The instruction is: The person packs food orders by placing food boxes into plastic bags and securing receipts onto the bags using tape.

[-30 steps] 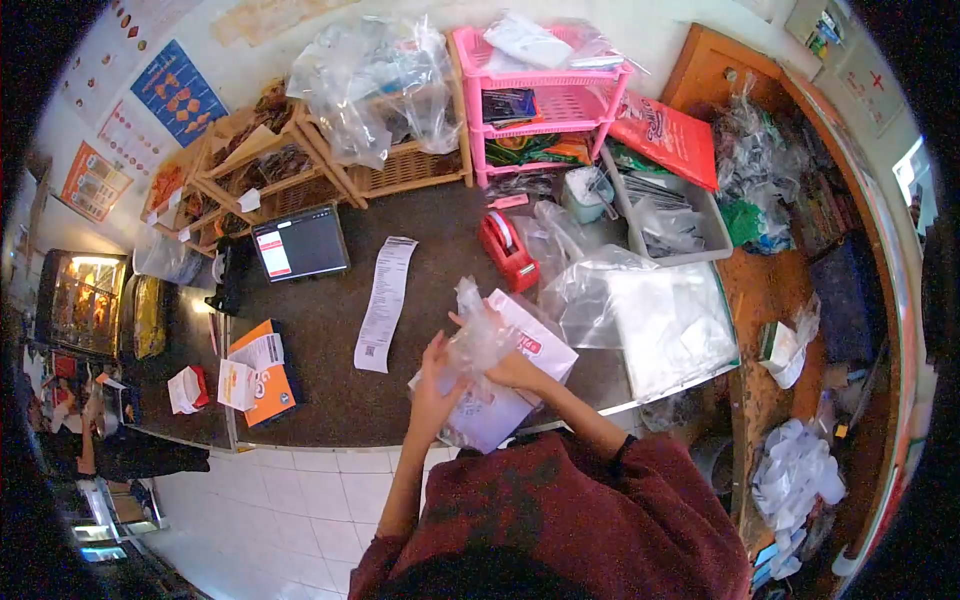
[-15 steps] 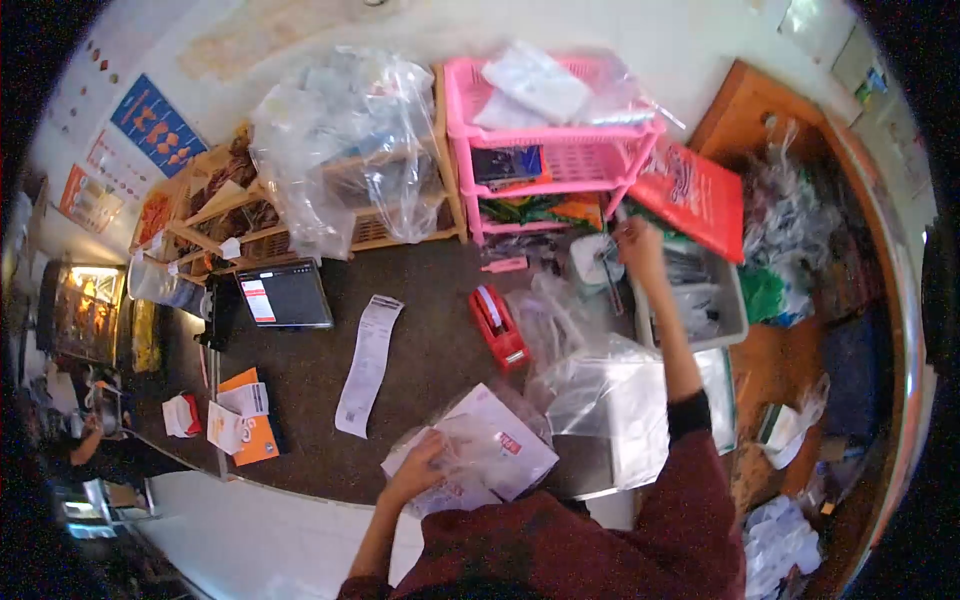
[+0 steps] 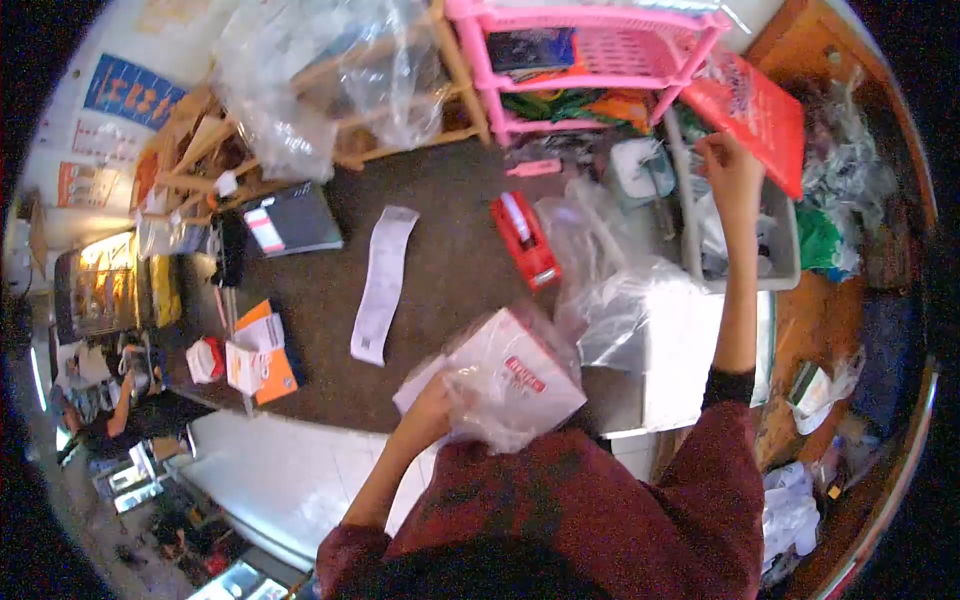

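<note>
So the bagged white box (image 3: 525, 378) sits at the counter's (image 3: 460, 225) near edge, 2 o'clock from the left hand (image 3: 430, 408), the nearer one, half-curled on its plastic, grip unclear. Right hand's (image 3: 735, 170) 1 o'clock over the grey bin (image 3: 740, 286), fingers bent, can't tell if holding anything.

A tablet (image 3: 292, 218) sits near a wooden rack (image 3: 462, 108), which a clear plastic bag (image 3: 265, 100) partly covers. Beside the rack, a pink shelf (image 3: 597, 82) holds green and orange packets (image 3: 562, 106). A blue poster (image 3: 130, 92) hangs on the wall (image 3: 205, 38), and a display case (image 3: 98, 284) glows at the far left.
</note>
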`<state>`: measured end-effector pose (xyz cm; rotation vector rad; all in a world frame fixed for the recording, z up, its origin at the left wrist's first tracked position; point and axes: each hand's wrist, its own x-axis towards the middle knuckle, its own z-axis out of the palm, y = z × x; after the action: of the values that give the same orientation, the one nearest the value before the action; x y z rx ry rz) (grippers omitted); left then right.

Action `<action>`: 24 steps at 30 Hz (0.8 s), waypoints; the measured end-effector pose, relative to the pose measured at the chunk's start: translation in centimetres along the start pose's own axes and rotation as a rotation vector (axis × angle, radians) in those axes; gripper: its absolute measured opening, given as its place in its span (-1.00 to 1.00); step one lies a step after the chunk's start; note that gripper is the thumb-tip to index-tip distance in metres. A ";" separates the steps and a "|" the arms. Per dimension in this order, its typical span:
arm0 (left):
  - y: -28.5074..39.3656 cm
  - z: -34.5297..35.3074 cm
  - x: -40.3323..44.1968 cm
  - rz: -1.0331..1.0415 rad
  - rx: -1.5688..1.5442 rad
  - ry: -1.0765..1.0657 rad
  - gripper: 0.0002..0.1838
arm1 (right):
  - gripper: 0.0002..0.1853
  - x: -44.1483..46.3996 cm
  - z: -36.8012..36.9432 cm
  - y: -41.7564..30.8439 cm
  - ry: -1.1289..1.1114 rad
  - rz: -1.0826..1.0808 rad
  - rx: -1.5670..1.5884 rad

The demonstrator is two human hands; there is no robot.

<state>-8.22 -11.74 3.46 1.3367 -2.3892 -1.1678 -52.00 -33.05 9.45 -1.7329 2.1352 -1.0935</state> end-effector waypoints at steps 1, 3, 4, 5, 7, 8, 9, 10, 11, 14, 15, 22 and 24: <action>0.1 0.3 -0.4 0.039 0.045 0.074 -0.78 | -0.91 -3.0 -0.8 -4.6 0.137 -0.082 0.053; 0.8 0.3 -0.7 0.066 0.092 0.149 -0.78 | -0.90 -10.7 0.6 -10.0 -0.029 -0.137 0.305; 1.8 0.0 -0.6 -0.085 -0.098 0.147 -0.75 | -0.86 -15.1 1.7 -11.7 -0.386 -0.056 0.615; 2.2 0.3 -0.5 -0.160 -0.195 0.144 -0.73 | -0.88 -19.2 3.5 -12.8 -0.608 -0.037 0.578; 2.4 1.4 -0.5 -0.139 -0.353 0.318 -0.72 | -0.88 -25.4 6.9 -13.1 -0.903 -0.156 0.724; 1.9 2.0 -0.8 -0.042 -0.413 0.492 -0.72 | -0.88 -27.7 7.8 -12.9 -0.875 -0.092 0.810; 1.0 2.3 -1.4 -0.047 -0.415 0.503 -0.72 | -0.88 -28.0 7.8 -13.1 -0.885 -0.098 0.809; 0.0 2.5 -2.2 0.032 -0.156 0.326 -0.72 | -0.88 -28.0 7.5 -13.0 -0.902 -0.088 0.773; -0.6 2.6 -2.7 0.110 0.101 0.143 -0.71 | -0.89 -28.0 7.2 -12.9 -0.917 -0.076 0.736; 2.9 -1.7 -1.3 0.089 0.160 0.028 -0.73 | -0.81 -27.7 6.6 -12.6 -0.881 -0.356 0.627; 3.5 -2.6 -1.1 0.091 0.218 -0.034 -0.70 | -0.79 -27.7 6.5 -12.7 -0.820 -0.561 0.556; 0.6 -1.5 0.0 -0.396 -0.181 0.174 -0.72 | -0.78 -30.6 7.6 -14.7 -0.797 -0.363 0.553; 1.7 0.3 -0.1 -0.419 -0.273 0.342 -0.68 | -0.81 -31.2 7.8 -15.9 -0.743 -0.270 0.512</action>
<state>-9.34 -11.01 4.47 1.8159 -1.6966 -1.1849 -25.92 -8.93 4.64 -1.7983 1.0985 -0.7680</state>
